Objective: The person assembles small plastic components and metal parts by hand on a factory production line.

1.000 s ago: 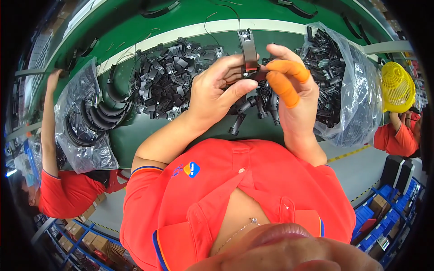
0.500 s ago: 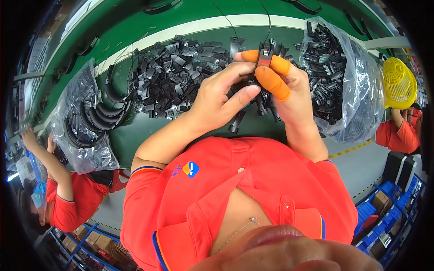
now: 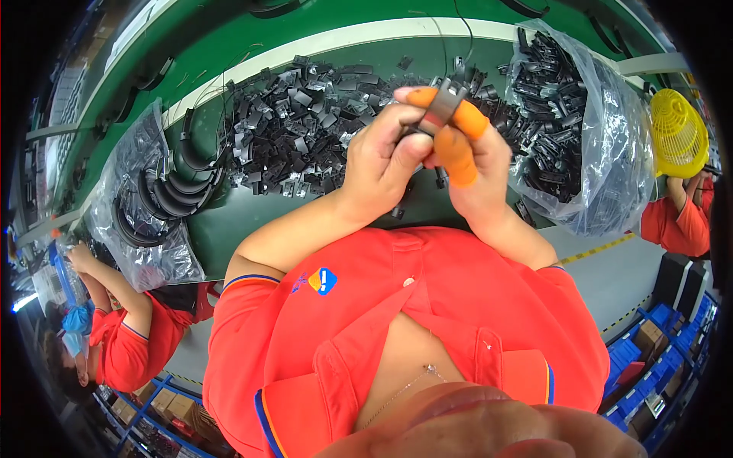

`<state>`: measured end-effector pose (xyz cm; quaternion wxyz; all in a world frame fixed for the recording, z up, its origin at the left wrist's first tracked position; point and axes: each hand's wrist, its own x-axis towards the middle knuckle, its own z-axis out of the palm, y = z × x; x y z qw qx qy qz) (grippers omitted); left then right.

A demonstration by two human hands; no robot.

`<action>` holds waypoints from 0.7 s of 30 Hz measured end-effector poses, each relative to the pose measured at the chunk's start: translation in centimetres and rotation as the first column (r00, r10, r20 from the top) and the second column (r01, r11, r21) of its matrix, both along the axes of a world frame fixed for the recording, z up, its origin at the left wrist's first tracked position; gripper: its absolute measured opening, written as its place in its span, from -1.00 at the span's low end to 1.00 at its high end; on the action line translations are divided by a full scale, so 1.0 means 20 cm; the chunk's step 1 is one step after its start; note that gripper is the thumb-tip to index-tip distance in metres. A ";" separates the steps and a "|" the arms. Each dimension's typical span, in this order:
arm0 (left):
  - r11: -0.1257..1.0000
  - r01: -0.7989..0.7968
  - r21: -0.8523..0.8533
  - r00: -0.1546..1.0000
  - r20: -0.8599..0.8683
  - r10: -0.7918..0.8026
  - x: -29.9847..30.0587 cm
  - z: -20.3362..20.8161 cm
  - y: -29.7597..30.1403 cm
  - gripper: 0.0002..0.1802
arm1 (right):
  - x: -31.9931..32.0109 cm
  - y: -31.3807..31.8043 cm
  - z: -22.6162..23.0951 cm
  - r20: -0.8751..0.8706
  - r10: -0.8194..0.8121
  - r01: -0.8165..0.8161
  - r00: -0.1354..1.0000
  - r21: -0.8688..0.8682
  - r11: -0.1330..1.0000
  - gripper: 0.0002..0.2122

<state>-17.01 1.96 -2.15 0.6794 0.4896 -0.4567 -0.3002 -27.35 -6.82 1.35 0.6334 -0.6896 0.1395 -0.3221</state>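
Above the green table, both hands hold one small black plastic part (image 3: 446, 104) with a slotted end. Thumb and fingers of my left hand (image 3: 379, 159) are closed on its lower left side. My right hand (image 3: 475, 156), with orange finger covers on thumb and forefinger, pinches it from the right. My fingers hide its lower portion. A thin black cable (image 3: 469, 30) rises behind the part; whether it is joined to it I cannot tell. Loose black plastic pieces (image 3: 294, 126) lie heaped beyond my left hand, and a few more show beneath the hands.
A clear plastic bag (image 3: 615, 164) of narrow black parts (image 3: 546, 114) lies at right. Curved black headbands (image 3: 179, 191) rest on another clear bag (image 3: 126, 179) at left. A yellow basket-like object (image 3: 678, 133) is far right. Co-workers in red shirts are at left (image 3: 137, 343) and right (image 3: 683, 221).
The held part has tilted, its upper end now leaning right. My hands have drawn closer together around it, and the right hand has turned slightly. The left co-worker's arm has lowered.
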 end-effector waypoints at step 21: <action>0.911 0.274 0.309 0.841 0.382 -0.382 0.03 0.16 -0.06 -0.57 | -0.12 -0.12 0.00 -0.112 0.191 -0.204 0.975 -0.124 0.971 -0.65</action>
